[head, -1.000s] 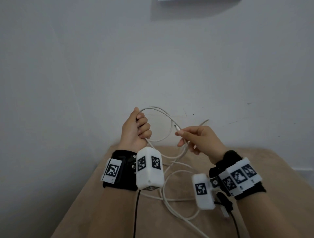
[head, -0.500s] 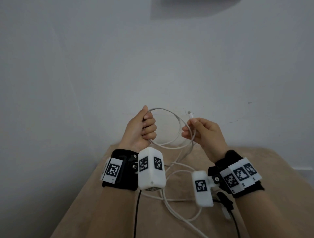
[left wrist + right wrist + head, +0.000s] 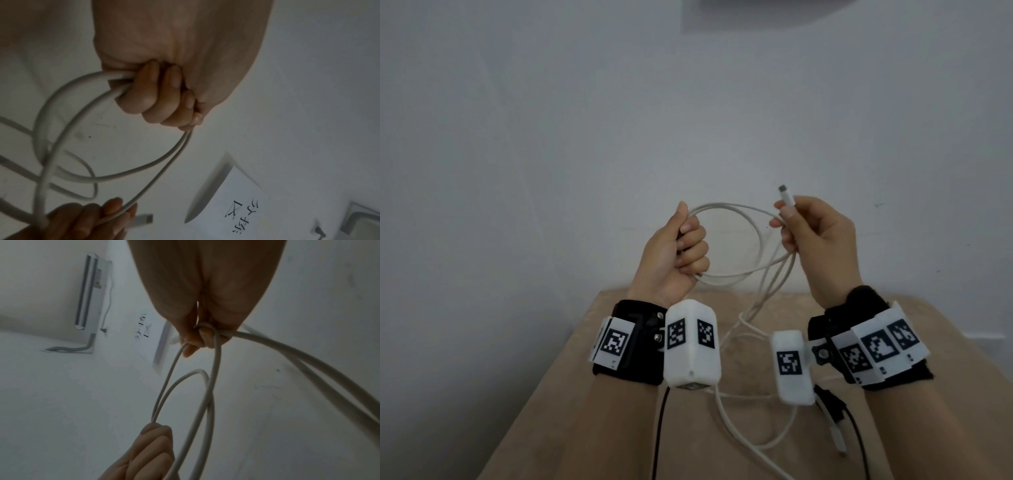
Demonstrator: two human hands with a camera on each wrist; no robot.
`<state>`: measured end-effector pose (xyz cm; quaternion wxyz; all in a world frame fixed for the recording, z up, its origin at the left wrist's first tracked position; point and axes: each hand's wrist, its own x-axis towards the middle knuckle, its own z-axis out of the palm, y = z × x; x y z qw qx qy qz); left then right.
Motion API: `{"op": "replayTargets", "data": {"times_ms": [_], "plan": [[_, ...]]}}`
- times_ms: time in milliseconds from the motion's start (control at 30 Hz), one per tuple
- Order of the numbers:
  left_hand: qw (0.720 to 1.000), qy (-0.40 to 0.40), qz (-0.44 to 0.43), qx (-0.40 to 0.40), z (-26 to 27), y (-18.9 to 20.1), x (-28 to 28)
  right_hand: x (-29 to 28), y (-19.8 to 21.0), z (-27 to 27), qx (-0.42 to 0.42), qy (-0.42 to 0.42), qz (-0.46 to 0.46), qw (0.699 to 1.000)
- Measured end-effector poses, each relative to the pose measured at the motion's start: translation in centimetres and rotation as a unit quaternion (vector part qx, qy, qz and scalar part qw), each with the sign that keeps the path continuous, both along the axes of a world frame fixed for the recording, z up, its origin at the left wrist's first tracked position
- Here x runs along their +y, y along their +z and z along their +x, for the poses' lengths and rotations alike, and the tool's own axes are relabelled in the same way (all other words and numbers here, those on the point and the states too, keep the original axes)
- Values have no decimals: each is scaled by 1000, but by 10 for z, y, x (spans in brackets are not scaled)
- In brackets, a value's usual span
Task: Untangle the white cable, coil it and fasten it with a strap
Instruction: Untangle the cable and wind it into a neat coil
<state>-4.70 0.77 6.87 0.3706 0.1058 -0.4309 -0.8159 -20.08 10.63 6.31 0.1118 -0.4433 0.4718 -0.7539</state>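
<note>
white cable — looping in the air between both hands, slack trailing onto the beige table | left hand — fingers curling round the loop strands | right hand pinching the plug end, connector pointing up

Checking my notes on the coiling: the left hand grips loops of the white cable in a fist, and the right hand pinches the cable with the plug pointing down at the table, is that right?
Not quite. The left hand does grip loops of the white cable in a fist, and the right hand pinches it, but the plug points up, toward the wall, not down at the table. The head view shows this.
</note>
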Motion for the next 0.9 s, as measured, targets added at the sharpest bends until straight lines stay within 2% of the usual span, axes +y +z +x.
{"op": "replayTargets", "data": {"times_ms": [67,167,233,367,433,667,733,833,900], "plan": [[1000,-9,-2,23,0,3,2,7,9,-2,21,-8,-33,999],[999,-7,-4,42,4,7,1,9,11,-4,-9,49,-34,998],[999,-2,9,47,6,5,-3,6,4,-5,-15,63,15,998],[999,-4,37,31,5,-4,-10,-5,-14,-8,32,50,154,986],[999,-10,31,12,4,-7,-11,-8,-19,-7,28,67,178,981],[999,-29,27,6,3,-7,-10,-10,-18,3,6,120,135,984],[999,-25,35,13,3,-7,-11,-10,-20,3,19,91,122,988],[997,10,64,44,6,-8,-15,-10,-22,-2,74,-21,80,994],[993,30,85,73,9,-9,-19,-7,-19,-2,99,-52,40,993]]}}
